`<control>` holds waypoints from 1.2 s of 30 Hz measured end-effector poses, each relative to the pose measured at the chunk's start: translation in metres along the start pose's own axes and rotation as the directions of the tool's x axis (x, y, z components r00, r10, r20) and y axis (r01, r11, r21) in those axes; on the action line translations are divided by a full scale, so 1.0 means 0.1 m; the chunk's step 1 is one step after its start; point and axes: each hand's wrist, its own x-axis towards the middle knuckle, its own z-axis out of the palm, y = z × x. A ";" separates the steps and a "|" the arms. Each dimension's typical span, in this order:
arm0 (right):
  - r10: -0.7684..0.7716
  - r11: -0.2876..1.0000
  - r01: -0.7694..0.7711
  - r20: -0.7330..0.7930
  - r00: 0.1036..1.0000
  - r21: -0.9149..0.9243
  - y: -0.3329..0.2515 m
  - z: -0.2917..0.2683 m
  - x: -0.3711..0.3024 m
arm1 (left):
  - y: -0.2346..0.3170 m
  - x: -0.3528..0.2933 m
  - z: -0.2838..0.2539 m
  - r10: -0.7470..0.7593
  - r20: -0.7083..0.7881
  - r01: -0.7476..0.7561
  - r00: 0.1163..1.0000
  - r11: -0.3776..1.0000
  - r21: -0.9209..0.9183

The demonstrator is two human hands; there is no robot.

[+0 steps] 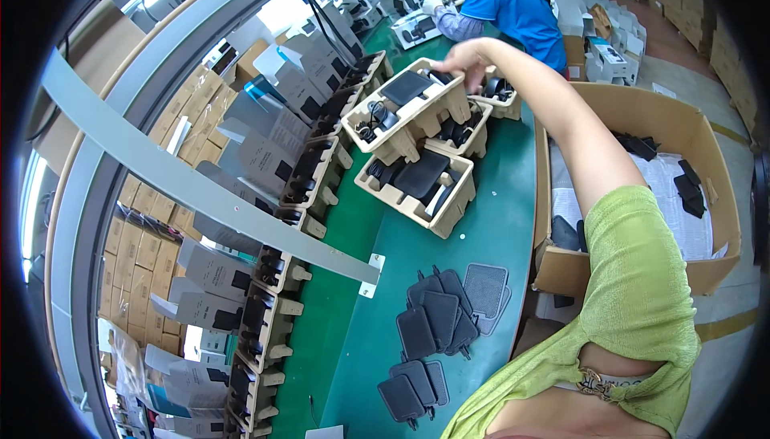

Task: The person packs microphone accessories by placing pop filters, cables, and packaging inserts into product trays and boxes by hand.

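My right hand point(467, 62) reaches across to the far right end of a beige moulded-pulp tray point(373, 138) and is closed on its rim; some of the fingers are hidden behind that end. The tray sits tilted above other pulp trays. It carries a flat black pad point(407, 87), a coiled black cable point(367, 128) and other dark parts. Just below is another pulp tray point(447, 218) with a black pad and dark pieces. A further tray point(480, 144) shows partly beneath the gripped one. My left hand is out of view.
Several dark grey flat pads point(439, 319) lie in piles on the green bench point(361, 375). An open cardboard box point(698, 122) stands at right. A grey metal beam point(216, 198) crosses above a row of filled trays and open cartons point(261, 146). A co-worker in blue point(513, 6) works beyond.
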 end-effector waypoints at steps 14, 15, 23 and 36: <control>0.004 1.000 -0.009 -0.187 0.982 -0.023 -0.25 0.21 0.37 | 0.26 0.14 -0.19 -0.031 0.057 0.032 0.998 0.999 -0.016; 0.007 0.999 -0.003 -0.100 0.995 0.044 -0.17 0.11 0.35 | 0.30 0.17 -0.23 -0.027 0.065 0.030 0.998 0.999 -0.041; -0.056 0.994 0.072 -0.181 0.982 0.085 -0.02 0.35 0.05 | 0.18 0.23 -0.28 -0.060 0.505 -0.005 0.861 0.992 0.126; -0.218 0.772 0.416 -0.415 0.883 0.481 0.27 0.79 -0.83 | -0.75 -0.03 0.49 0.348 0.202 -0.395 0.916 0.869 0.297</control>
